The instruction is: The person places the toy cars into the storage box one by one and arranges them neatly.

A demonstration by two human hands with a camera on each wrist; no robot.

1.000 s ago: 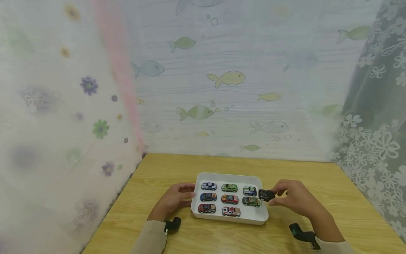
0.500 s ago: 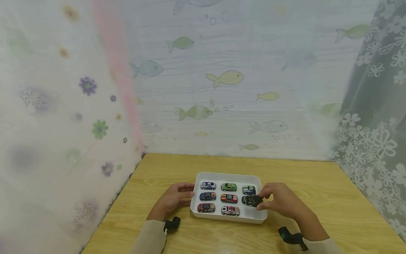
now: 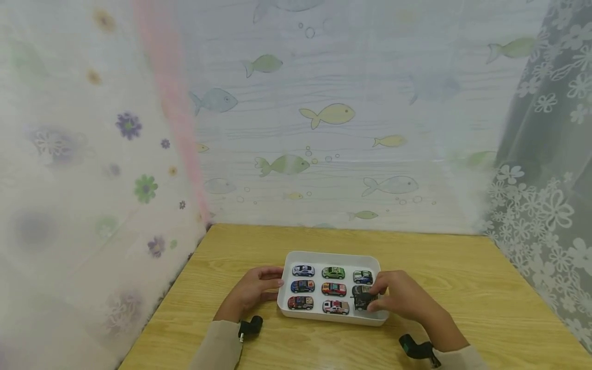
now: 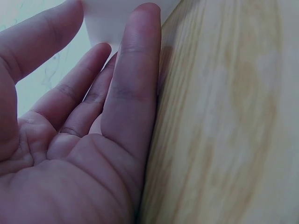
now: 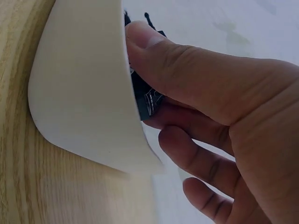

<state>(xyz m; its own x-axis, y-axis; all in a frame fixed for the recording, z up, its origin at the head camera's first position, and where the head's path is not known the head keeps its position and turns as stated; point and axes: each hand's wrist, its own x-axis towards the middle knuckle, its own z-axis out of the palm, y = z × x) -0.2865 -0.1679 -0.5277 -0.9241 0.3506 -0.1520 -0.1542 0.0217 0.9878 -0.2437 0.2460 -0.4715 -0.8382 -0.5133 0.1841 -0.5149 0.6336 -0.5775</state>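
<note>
My right hand (image 3: 401, 295) pinches a black toy car (image 3: 363, 302) between thumb and fingers, low over the right front part of a white tray (image 3: 333, 319). In the right wrist view the tray's wall (image 5: 79, 84) hides part of that car. Just behind it, a dark patterned car (image 3: 361, 290) is partly covered. My left hand (image 3: 252, 290) rests at the tray's left wall, thumb at the rim. Its fingers (image 4: 135, 70) are fairly straight and reach the white wall in the left wrist view.
Toy cars stand in rows in the tray: a white-and-blue car (image 3: 303, 271), a green car (image 3: 333, 272), a red car (image 3: 334, 289) and several others. The wooden table (image 3: 259, 241) runs back to a fish-print curtain (image 3: 342, 154). Each wrist carries a small black camera (image 3: 251, 326).
My right hand has brought the black car from beyond the tray's right rim leftward and toward the front right of the tray. The left hand stays at the tray's left wall.
</note>
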